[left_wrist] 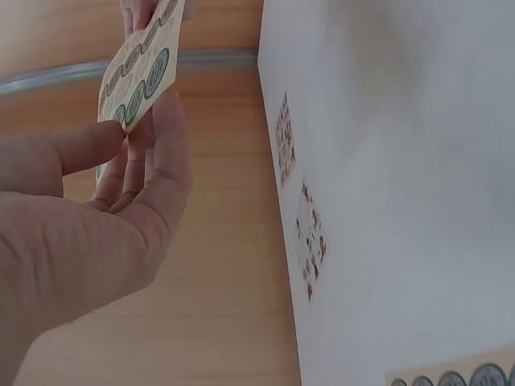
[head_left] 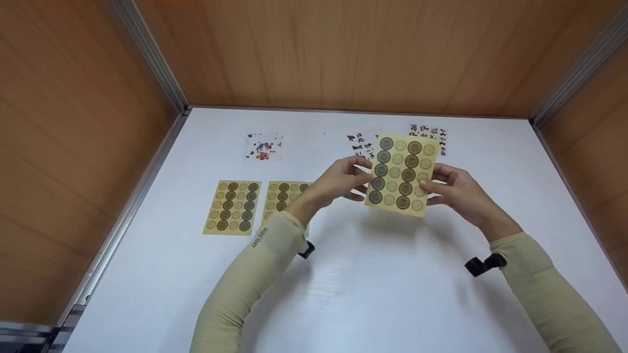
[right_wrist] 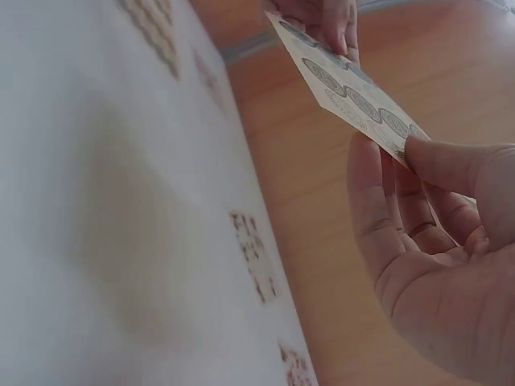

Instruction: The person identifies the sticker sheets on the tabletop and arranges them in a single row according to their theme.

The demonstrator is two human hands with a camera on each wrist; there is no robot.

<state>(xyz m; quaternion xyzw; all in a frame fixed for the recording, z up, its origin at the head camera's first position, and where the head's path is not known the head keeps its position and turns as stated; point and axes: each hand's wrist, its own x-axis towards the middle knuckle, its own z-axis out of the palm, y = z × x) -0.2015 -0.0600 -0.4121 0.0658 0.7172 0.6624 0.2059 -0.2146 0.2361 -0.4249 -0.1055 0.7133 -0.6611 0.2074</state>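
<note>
left hand (head_left: pixel 338 182), right hand (head_left: pixel 458 192): thumbs in front, pinching opposite side edges of raised printed sheet (head_left: pixel 401 174); white table (head_left: pixel 373 294) below, wood panel (head_left: pixel 343 54) along its far edge.

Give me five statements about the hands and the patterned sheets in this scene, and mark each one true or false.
1. The left hand and the right hand hold the same raised sheet. True.
2. The left forearm is bare. False: a sleeve covers it.
3. Two similar sheets lie on the white table, to the person's left of the raised sheet. True.
4. The raised sheet lies flat on the table. False: it is held up above it.
5. Columns of dark circles alternate with pale ones on the raised sheet. True.
</note>
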